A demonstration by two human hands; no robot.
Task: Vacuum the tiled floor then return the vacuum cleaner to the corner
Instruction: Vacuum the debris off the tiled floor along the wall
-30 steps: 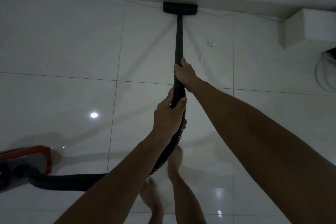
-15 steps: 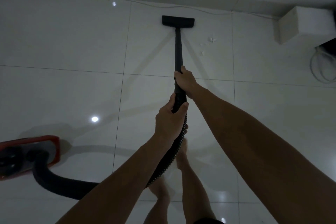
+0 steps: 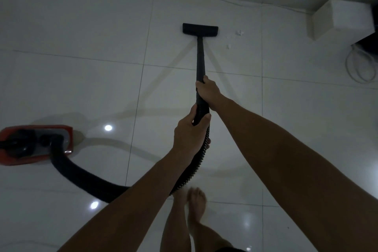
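Both hands hold a black vacuum wand (image 3: 200, 57) that points away from me over the white tiled floor (image 3: 81, 80). My right hand (image 3: 207, 90) grips the wand higher up; my left hand (image 3: 189, 133) is closed on its lower end where the ribbed black hose (image 3: 86, 178) joins. The flat black nozzle (image 3: 200, 29) rests on a tile, a little short of the far wall. The hose curves left to the red vacuum body (image 3: 36, 143) on the floor. Small white scraps (image 3: 239, 32) lie just right of the nozzle.
A white box (image 3: 343, 19) stands by the far wall at the right, with a dark object and looped white cable (image 3: 362, 65) beside it. A thin cord runs along the skirting. My bare feet (image 3: 196, 200) are below the hands.
The nozzle has been drawn back from the wall towards me. The view has shifted, and more of the red vacuum body and hose shows at the left. My feet have stepped back.
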